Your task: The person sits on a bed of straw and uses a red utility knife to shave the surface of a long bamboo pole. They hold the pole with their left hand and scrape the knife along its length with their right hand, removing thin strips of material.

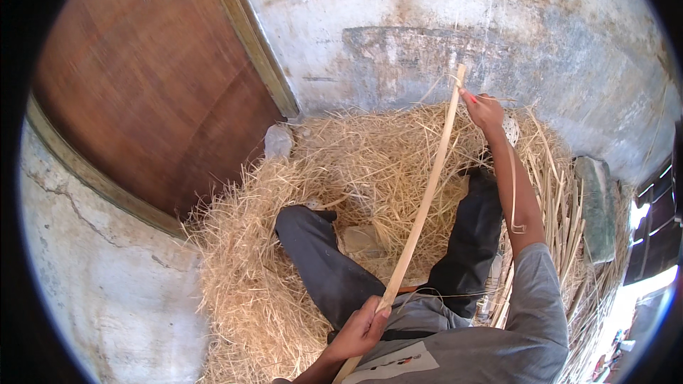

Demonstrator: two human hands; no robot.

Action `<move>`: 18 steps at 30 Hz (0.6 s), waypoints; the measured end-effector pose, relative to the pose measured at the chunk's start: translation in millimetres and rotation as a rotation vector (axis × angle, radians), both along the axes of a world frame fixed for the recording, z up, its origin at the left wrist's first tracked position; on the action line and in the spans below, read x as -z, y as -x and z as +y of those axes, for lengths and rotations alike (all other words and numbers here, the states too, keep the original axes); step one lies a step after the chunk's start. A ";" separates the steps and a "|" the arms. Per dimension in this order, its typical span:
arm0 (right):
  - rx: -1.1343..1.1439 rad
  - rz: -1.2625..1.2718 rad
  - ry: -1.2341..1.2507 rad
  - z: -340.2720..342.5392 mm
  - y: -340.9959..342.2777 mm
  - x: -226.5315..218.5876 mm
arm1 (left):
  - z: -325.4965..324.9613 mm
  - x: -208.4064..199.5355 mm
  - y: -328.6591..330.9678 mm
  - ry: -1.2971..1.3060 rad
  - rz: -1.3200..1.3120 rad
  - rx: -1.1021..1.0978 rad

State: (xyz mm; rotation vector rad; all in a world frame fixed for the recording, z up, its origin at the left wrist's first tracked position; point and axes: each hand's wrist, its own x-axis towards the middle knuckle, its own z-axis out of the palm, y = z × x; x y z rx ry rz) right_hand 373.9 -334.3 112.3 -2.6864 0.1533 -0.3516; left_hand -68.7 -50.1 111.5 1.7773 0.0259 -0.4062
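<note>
A long, pale bamboo strip [427,203] slants from my lap up toward the wall. My left hand [361,328] is closed around its lower part, close to my body. At the far end, my right hand [485,111] is closed with the arm stretched out. A small red-handled tool [469,97] shows at its fingers, against the strip; its working part cannot be made out. Thin curled shavings [449,80] hang by the strip's tip. Another thin peeled sliver [514,192] dangles along my right forearm.
Straw and shavings [377,142] lie thick around my bent legs [320,256]. A stained wall [427,35] and brown door [156,78] stand ahead and left. Long thin sticks [562,220] and a greenish block [595,206] lie at right. A pale stone [278,141] sits by the door frame.
</note>
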 end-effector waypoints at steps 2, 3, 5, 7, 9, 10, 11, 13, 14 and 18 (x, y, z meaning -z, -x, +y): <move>0.042 -0.020 0.031 -5.5 -5.0 10.1 | -1.1 -0.6 -2.6 -0.004 0.021 0.019; 0.067 -0.031 0.046 -10.7 -10.2 18.4 | -0.6 0.4 -4.7 -0.009 0.032 0.029; 0.069 0.055 -0.001 -12.1 -14.5 27.2 | 0.2 4.5 -6.8 -0.001 0.051 0.026; 0.055 0.082 -0.076 -0.9 -5.8 35.9 | 2.6 13.1 -4.7 0.026 0.066 0.001; -0.101 0.251 -0.152 21.1 21.7 25.1 | 7.0 28.9 -4.1 0.011 0.044 -0.088; -0.152 0.303 -0.142 36.5 45.8 25.5 | 9.5 33.3 -3.1 0.003 0.038 -0.125; -0.241 0.299 -0.096 51.9 74.5 25.8 | 10.7 30.3 -6.3 0.003 0.046 -0.174; -0.435 0.189 -0.051 74.5 139.2 45.2 | 12.3 17.3 -23.6 0.001 0.069 -0.258; -0.571 0.015 -0.239 87.9 180.8 45.3 | 14.7 17.6 -30.3 -0.036 -0.014 -0.261; -0.876 -0.157 -0.099 113.0 239.8 51.9 | 14.1 8.5 -47.6 -0.006 -0.083 -0.224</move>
